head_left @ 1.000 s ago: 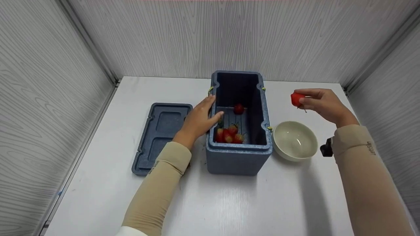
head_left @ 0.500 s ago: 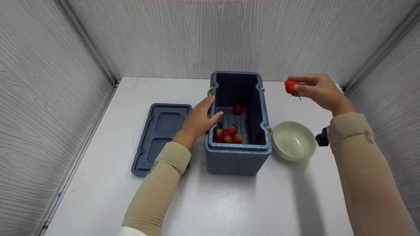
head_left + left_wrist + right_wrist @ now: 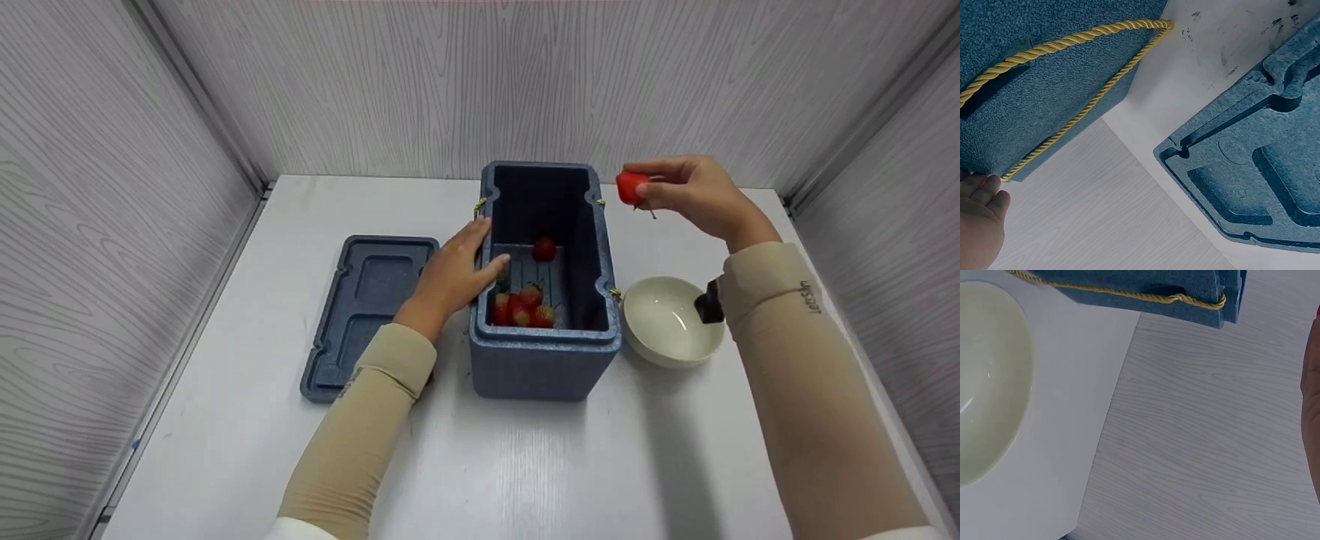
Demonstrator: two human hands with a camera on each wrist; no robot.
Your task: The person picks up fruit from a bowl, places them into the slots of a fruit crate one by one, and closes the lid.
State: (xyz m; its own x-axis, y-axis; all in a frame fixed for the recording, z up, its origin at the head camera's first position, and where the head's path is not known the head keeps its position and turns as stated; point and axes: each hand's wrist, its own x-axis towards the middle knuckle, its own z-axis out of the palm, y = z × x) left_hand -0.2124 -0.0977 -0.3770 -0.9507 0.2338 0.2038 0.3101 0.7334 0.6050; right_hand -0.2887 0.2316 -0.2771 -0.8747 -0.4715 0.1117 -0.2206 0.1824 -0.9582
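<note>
My right hand (image 3: 701, 196) pinches a red strawberry (image 3: 631, 187) between thumb and fingers, its thin stem hanging down. They are raised to the right of the deep blue foam box (image 3: 540, 367), near its far end. My left hand (image 3: 454, 274) rests on the box's left rim, fingers extended and thumb over the opening. In the left wrist view its fingertips touch the box's edge. Several strawberries (image 3: 521, 309) lie at the near end inside the box, and another red fruit (image 3: 544, 249) lies farther back. The right wrist view shows only part of the right hand (image 3: 1311, 399).
A cream bowl (image 3: 667, 326) stands against the box's right side. The blue lid (image 3: 367, 322) lies to the left, partly under the left arm. Yellow rope handles (image 3: 1078, 40) run along the box's sides. Wood-grain panels (image 3: 375, 90) enclose the white table (image 3: 495, 465).
My right hand has carried the strawberry up and leftward, from beyond the bowl towards the box's far right corner. My left hand, the box, lid and bowl stay put.
</note>
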